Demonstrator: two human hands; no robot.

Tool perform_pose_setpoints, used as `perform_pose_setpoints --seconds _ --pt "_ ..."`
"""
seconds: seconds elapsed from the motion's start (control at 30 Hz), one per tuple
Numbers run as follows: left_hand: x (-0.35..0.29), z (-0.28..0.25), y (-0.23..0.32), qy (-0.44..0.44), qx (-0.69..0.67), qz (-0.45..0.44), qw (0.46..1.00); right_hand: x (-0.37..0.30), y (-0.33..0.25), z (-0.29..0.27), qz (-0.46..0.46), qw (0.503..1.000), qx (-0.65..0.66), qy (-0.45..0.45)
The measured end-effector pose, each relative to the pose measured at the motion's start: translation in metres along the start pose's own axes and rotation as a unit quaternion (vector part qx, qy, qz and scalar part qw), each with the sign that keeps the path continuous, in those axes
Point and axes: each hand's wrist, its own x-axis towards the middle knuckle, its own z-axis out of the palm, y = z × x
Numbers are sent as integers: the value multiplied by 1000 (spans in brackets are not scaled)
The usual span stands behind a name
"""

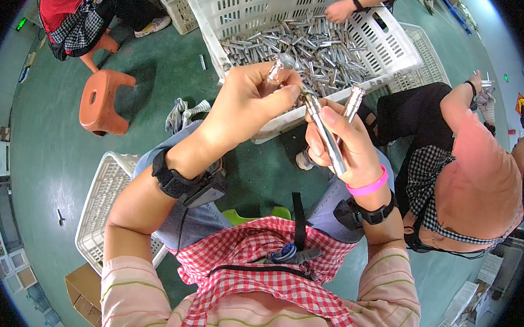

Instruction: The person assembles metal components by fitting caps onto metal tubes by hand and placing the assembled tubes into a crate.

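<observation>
Looking down in the head view on a smooth green floor (pixel 53 151), with an orange plastic stool (pixel 101 101) at left and a white plastic basket (pixel 100 213) lower down, near a cardboard box (pixel 85 290). Toward the top, a slotted white crate (pixel 392 48) heaped with loose silvery tubes (pixel 317 50) lying every which way, with a co-worker's hand (pixel 341 10) over the far side.

Near the close rim of the crate, in the left hand (pixel 248 100), pinched between thumb and bent fingers: a shiny metal fitting (pixel 276 72), rounded and ringed at the top, partly covered by fingers. In the right hand (pixel 350 142), gripped with thumb over fingers: a polished metal tube (pixel 328 139), slanting across the fingers with upper end close to the left thumb, plus a second tube (pixel 355 99) poking up behind, ribbed at the tip. Cannot tell whether fitting and slanting tube touch.
</observation>
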Motion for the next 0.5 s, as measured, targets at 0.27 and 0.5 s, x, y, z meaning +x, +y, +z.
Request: perform_pose_setpoints --seconds 0.27,0.5 --pt "1 5 -7 64 -36 -25 997 1 2 -1 -21 999 -3 32" --pt "10 -6 3 161 101 79 979 -3 1 -1 -48 998 -48 20"
